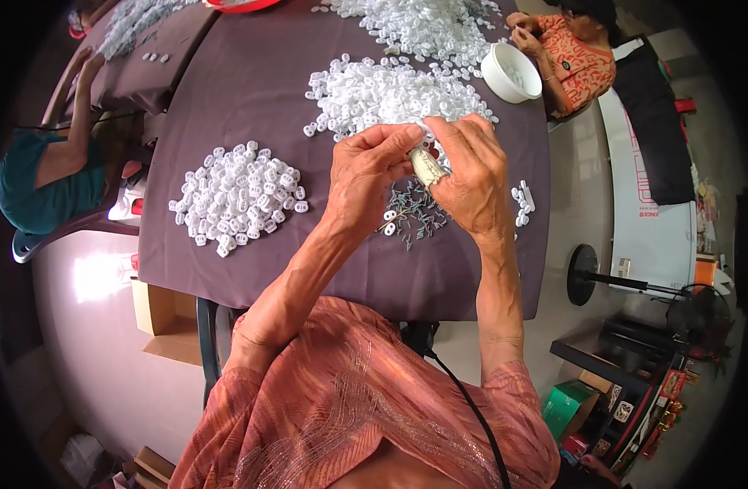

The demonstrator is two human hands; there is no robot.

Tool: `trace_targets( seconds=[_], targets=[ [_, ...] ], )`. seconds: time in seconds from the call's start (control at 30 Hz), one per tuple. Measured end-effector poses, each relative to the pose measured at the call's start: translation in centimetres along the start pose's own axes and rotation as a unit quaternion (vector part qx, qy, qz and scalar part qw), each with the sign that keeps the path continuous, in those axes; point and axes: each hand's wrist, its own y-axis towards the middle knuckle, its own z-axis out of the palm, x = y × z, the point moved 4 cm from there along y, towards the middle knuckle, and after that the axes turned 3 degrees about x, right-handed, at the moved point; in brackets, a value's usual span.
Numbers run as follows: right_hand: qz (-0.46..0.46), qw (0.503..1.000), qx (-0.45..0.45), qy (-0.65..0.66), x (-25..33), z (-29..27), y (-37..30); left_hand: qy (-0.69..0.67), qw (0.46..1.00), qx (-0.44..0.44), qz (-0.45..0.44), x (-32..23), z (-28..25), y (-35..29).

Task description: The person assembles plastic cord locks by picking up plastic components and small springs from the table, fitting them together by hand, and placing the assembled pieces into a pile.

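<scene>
My left hand [364,171] and my right hand [472,175] meet over the table, fingers pinched together. Between their fingertips shows a bit of a small white plastic piece [425,128], mostly covered by the fingers. A cream-coloured wrap [427,167] with dark marks covers what looks like my right thumb. Below the hands lies a scatter of small grey screws [415,213], with a couple of white two-holed pieces [389,229] beside it. Just beyond my hands spreads a large heap of white plastic pieces [374,91]. Another heap of white pieces [239,196] sits to the left.
A brown cloth covers the table [341,281]. A white bowl [512,73] stands at the far right, near a person in an orange patterned top [574,61]. Another person in a teal top [48,179] sits at the left. Several white pieces [522,202] lie near the right edge.
</scene>
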Motion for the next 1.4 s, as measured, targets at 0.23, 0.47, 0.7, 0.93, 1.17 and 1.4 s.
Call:
trace_targets(
  seconds=[0.23, 0.47, 0.7, 0.93, 1.17, 1.4],
  targets=[
    [0.001, 1.000, 0.012, 0.002, -0.1, 0.2, -0.2, -0.040, 0.999, -0.005, -0.033, 0.3, -0.6, 0.5],
    [-0.001, 1.000, 0.025, -0.011, -0.4, 0.4, -0.2, -0.012, 1.000, 0.015, -0.018, 0.7, -0.5, 0.6],
    [-0.004, 1.000, 0.019, 0.020, -0.8, 0.6, -0.4, -0.015, 1.000, 0.009, -0.014, 1.3, -0.7, 0.7],
    [-0.018, 0.999, 0.025, 0.031, -1.7, 1.1, -1.0, 0.001, 1.000, 0.020, -0.017, 1.6, -0.8, 0.8],
    [-0.042, 0.997, 0.044, 0.038, -2.1, 1.2, -1.2, 0.019, 0.999, 0.026, -0.027, 2.0, -0.9, 0.9],
    [-0.075, 0.995, 0.052, 0.044, -3.0, 1.6, -1.9, 0.027, 0.998, 0.023, -0.051, 2.8, -1.4, 1.1]
  ],
)
